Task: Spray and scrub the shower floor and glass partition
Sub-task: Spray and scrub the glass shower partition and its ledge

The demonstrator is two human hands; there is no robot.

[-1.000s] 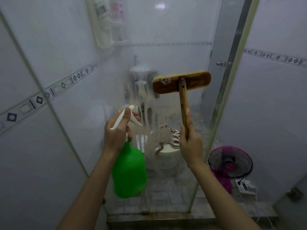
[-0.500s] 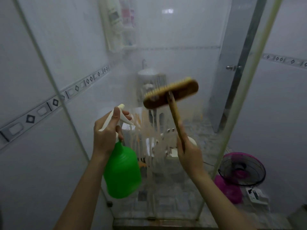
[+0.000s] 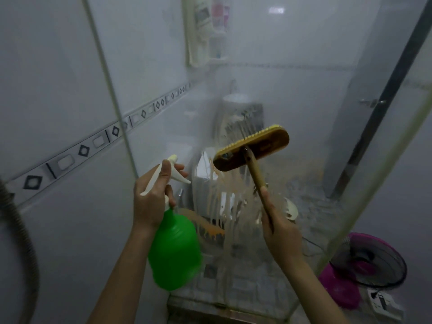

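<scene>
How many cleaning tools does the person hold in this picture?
2. A green plastic spray bottle with a white trigger is in the left hand; a wooden scrub brush with yellow bristles is in the right hand. None seems hidden.

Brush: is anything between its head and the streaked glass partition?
Nothing visible. The right hand holds the brush, its head raised before the glass partition; the green spray bottle in the left hand sits lower and to the left, clear of that path.
</scene>
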